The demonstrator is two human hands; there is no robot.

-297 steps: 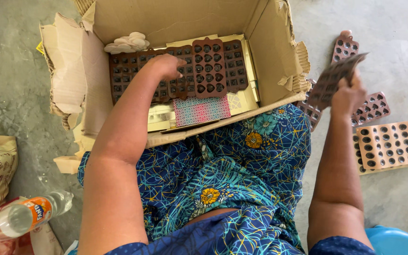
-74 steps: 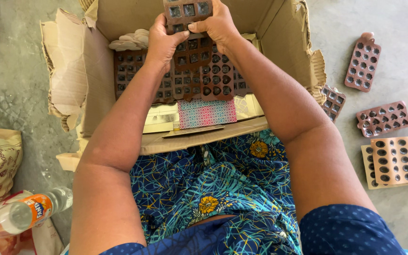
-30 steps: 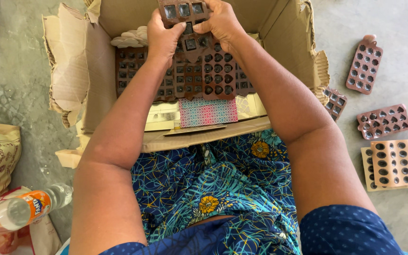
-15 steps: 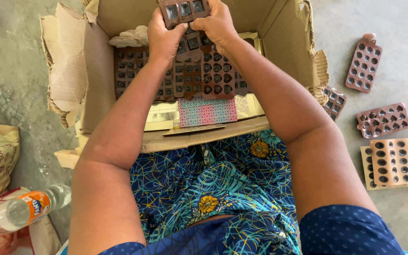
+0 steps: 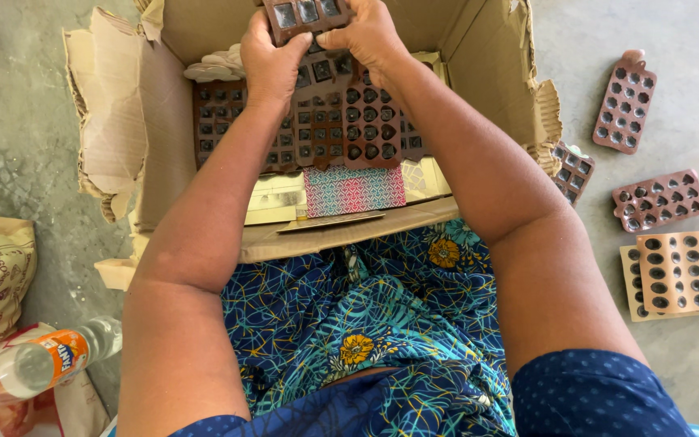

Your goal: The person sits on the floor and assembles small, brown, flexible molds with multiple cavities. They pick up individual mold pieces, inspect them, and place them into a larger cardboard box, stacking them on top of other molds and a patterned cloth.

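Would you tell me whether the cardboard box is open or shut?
Open: the cardboard box has its torn flaps spread outward, and the brown moulds inside show.

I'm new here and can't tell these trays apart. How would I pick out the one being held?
Find the torn cardboard box in front of the person's lap. Both hands, left hand and right hand, grip a brown mould over its far end. Unlike the moulds lying flat, it is raised, with square pockets.

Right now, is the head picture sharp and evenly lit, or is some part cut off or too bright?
Head view: sharp, soft daylight. The brown mould gripped by the left hand and right hand is cut off at the top edge. The concrete floor looks pale at the right; the cardboard box shows no glare.
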